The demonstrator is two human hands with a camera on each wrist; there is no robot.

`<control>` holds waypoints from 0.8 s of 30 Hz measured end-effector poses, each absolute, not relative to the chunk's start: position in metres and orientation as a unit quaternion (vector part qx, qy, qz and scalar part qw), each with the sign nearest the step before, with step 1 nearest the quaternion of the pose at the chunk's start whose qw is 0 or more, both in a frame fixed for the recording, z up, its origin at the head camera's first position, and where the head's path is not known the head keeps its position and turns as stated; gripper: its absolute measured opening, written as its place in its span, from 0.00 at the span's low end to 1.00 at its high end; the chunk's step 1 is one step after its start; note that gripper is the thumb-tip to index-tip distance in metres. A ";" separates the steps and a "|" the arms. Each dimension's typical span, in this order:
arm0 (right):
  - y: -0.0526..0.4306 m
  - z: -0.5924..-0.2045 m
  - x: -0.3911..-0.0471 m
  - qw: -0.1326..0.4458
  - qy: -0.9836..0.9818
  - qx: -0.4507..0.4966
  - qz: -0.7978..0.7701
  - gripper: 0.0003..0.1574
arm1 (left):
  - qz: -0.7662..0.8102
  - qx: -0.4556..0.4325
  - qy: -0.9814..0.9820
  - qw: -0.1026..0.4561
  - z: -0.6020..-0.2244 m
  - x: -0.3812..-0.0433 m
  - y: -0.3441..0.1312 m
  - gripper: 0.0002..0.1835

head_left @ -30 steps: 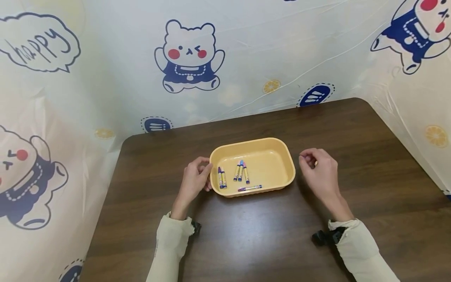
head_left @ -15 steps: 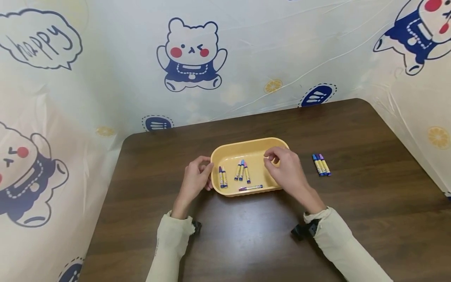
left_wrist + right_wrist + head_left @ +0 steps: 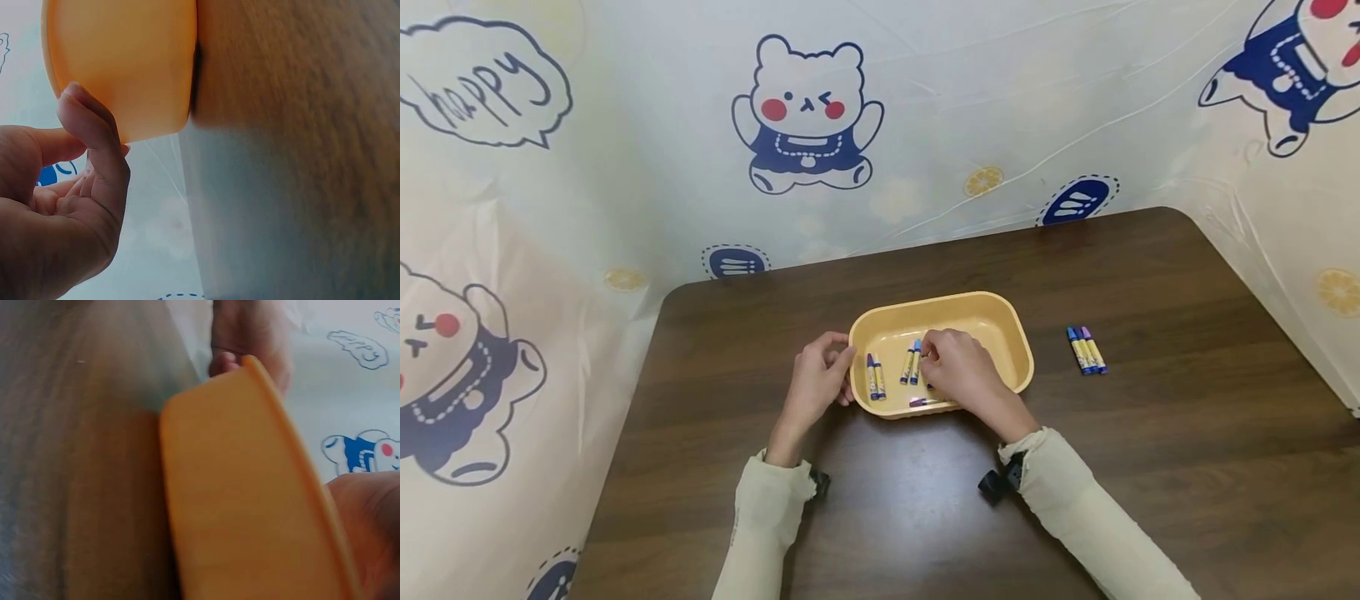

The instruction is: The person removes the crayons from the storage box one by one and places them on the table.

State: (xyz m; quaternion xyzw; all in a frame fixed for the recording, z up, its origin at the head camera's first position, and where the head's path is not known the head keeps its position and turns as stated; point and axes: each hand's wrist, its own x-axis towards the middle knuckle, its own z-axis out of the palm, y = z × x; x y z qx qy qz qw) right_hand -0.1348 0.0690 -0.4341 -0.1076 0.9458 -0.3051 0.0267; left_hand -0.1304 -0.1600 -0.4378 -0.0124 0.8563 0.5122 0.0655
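A yellow tray (image 3: pixel 970 398) stands on the table with several crayons in it. My left hand (image 3: pixel 817 371) holds its left end, thumb at the rim; in the left wrist view, my thumb (image 3: pixel 94 119) lies against the tray wall (image 3: pixel 125 62). Inside the tray, my right hand (image 3: pixel 962 367) reaches down with bent fingers over the middle crayons, its fingertips hidden. I cannot tell whether they pinch a crayon. Just left of them lies a blue-tipped crayon (image 3: pixel 915 362). Two crayons (image 3: pixel 876 379) lie side by side at the left end, and a purple-tipped one (image 3: pixel 919 402) along the front wall, partly covered.
Three crayons (image 3: pixel 1087 350) lie side by side on the dark wooden table (image 3: pixel 895 500), right of the tray. A printed curtain (image 3: pixel 925 108) hangs behind the table and along its sides. Each wrist carries a small black camera (image 3: pixel 992 486).
My right hand has moved left, from beside the tray over its right end to the middle crayons. Three crayons on the table have come into sight. My left hand has stayed at the tray.
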 end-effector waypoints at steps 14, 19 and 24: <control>0.067 -0.444 -0.133 0.076 0.963 -0.074 -0.249 0.12 | 0.514 -0.009 0.856 0.064 -0.439 -0.128 -0.159 0.15; 0.068 -0.443 -0.135 0.073 0.965 -0.072 -0.240 0.09 | 0.524 0.013 0.850 0.049 -0.440 -0.128 -0.161 0.14; 0.071 -0.440 -0.137 0.068 0.969 -0.073 -0.228 0.12 | 0.524 0.015 0.850 0.045 -0.441 -0.129 -0.161 0.14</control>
